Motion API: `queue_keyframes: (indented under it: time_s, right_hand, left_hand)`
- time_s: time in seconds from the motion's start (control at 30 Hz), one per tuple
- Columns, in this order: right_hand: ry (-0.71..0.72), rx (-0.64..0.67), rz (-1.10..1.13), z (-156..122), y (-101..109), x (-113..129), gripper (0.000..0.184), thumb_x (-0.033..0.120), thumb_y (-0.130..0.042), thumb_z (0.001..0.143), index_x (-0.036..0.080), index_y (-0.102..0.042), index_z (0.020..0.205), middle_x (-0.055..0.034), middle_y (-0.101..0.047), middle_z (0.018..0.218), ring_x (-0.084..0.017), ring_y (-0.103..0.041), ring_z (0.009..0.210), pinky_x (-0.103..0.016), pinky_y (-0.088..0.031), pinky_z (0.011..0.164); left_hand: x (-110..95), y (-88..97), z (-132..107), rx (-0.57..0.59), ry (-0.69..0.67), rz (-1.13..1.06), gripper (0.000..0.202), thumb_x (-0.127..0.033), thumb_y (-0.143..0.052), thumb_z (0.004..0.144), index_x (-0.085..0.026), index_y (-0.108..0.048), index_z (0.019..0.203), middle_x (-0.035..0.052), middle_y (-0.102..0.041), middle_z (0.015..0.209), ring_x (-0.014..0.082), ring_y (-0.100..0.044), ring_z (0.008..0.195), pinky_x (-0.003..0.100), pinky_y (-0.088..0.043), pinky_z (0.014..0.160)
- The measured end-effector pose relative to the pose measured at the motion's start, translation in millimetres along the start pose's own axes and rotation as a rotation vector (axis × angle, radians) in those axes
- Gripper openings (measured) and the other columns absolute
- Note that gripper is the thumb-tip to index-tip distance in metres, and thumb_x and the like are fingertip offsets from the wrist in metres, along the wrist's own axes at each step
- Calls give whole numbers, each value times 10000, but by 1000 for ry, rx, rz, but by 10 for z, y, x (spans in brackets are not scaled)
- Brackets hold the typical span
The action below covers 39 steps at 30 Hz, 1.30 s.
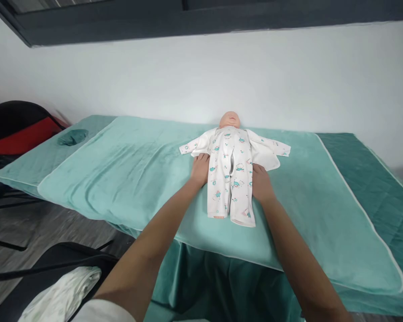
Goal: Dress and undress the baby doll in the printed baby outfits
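In this head-camera view, small printed figures (240, 167) in teal and pink dot the white trousers (225, 150) at the centre of the frame; any lettering among them is too small for you to read.

Your left hand (200, 169) rests palm down at the left edge of the trousers, its fingers slightly curled beside the fabric. Your right hand (262, 184) lies at the opposite edge, its fingertips partly hidden by the cloth. You cannot tell whether either hand is pinching the fabric.

The trousers lie lengthwise over a doll (230, 120), whose head shows at upper centre, near the wall (174, 80). A white top (264, 152) spreads its sleeves to both sides beneath them.

Under it all, a pale green cover (130, 156) stretches across a bed, with a round opening (73, 137) at left and a darker quilted layer (352, 165) at right. Your forearms (159, 232) cross the bed's near edge, hiding parts of it. A dark window frame (147, 20) runs along the top, a red-and-black chair (23, 129) stands at left, and a patterned white cloth (62, 293) lies on a black seat (62, 255) at lower left.
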State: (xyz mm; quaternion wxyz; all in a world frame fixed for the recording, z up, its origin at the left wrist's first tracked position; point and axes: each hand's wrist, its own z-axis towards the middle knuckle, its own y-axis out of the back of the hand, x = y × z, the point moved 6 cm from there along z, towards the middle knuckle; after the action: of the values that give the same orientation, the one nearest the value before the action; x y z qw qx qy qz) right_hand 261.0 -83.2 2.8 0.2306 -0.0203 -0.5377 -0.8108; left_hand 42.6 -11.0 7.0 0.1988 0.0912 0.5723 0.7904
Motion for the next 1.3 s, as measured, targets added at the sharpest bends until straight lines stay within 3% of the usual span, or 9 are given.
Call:
queue_keyframes:
  time_s: [0.2, 0.33, 0.43, 0.57, 0.67, 0.9, 1.03, 1.2, 1.3]
  right_hand:
    - [-16, 49, -108, -68, -14, 50, 372, 224, -489, 979, 112, -650, 1295, -179, -579, 1266, -318, -472, 1202, -423, -376, 1057]
    - [-21, 91, -145, 54, -63, 112, 355, 197, -476, 986, 103, -668, 1270, -178, -593, 1250, -313, -493, 1170, -415, -387, 1034]
    - [-53, 95, -187, 169, -78, 153, 367, 171, -455, 986, 113, -671, 1276, -182, -616, 1197, -325, -516, 1121, -427, -415, 956]
    - [-69, 75, -153, 265, -92, 166, 379, 146, -449, 966, 126, -681, 1266, -186, -639, 1184, -331, -546, 1123, -422, -433, 926]
    - [-63, 103, -8, 265, -136, 128, 325, 202, -527, 925, 131, -716, 1180, -161, -673, 1139, -320, -604, 1073, -385, -479, 884]
    - [-36, 79, 97, 209, -161, 60, 334, 268, -557, 900, 167, -717, 1175, -123, -695, 1167, -305, -642, 1100, -364, -536, 887]
    - [-25, 65, 94, 201, -182, 34, 361, 279, -557, 910, 162, -708, 1216, -131, -692, 1169, -298, -648, 1090, -378, -535, 927]
    - [16, 36, 97, 209, -173, 35, 340, 291, -575, 909, 171, -727, 1189, -117, -691, 1183, -284, -631, 1105, -371, -522, 946]
    - [63, 23, 107, 202, -143, 67, 250, 249, -561, 890, 180, -762, 1022, -98, -712, 1057, -265, -635, 1034, -353, -506, 919]
  left_hand:
    - [-70, -44, -51, 73, -174, -168, 401, -315, -595, 893, -158, -645, 1258, 158, -654, 1281, 338, -532, 1253, 473, -404, 1076]
    - [-55, -60, 19, 98, -146, -333, 654, -396, -654, 860, -157, -499, 1449, 145, -559, 1457, 333, -479, 1375, 456, -352, 1198]
    - [-37, -40, 50, 95, -94, -444, 697, -432, -632, 877, -183, -440, 1500, 124, -486, 1542, 331, -446, 1424, 445, -381, 1199]
    - [-21, -28, 50, 130, -20, -522, 596, -412, -646, 856, -204, -543, 1404, 114, -577, 1461, 349, -540, 1331, 453, -464, 1122]
    - [-24, -13, 58, 118, -25, -530, 510, -412, -606, 876, -199, -593, 1339, 112, -589, 1450, 343, -554, 1314, 450, -470, 1112]
    - [-2, -53, 62, 139, -12, -373, 420, -371, -552, 907, -195, -623, 1282, 112, -623, 1393, 317, -555, 1281, 427, -440, 1116]
    - [-3, -13, 29, 87, -30, -290, 330, -303, -500, 927, -192, -662, 1192, 124, -692, 1195, 310, -594, 1169, 437, -456, 1046]
    - [49, 112, -168, -12, -63, -138, 206, -271, -504, 924, -180, -688, 909, 156, -674, 966, 316, -595, 977, 454, -453, 867]
    - [76, 184, -369, -64, -104, -84, 177, -260, -526, 917, -202, -677, 845, 128, -656, 930, 286, -568, 935, 430, -431, 826]
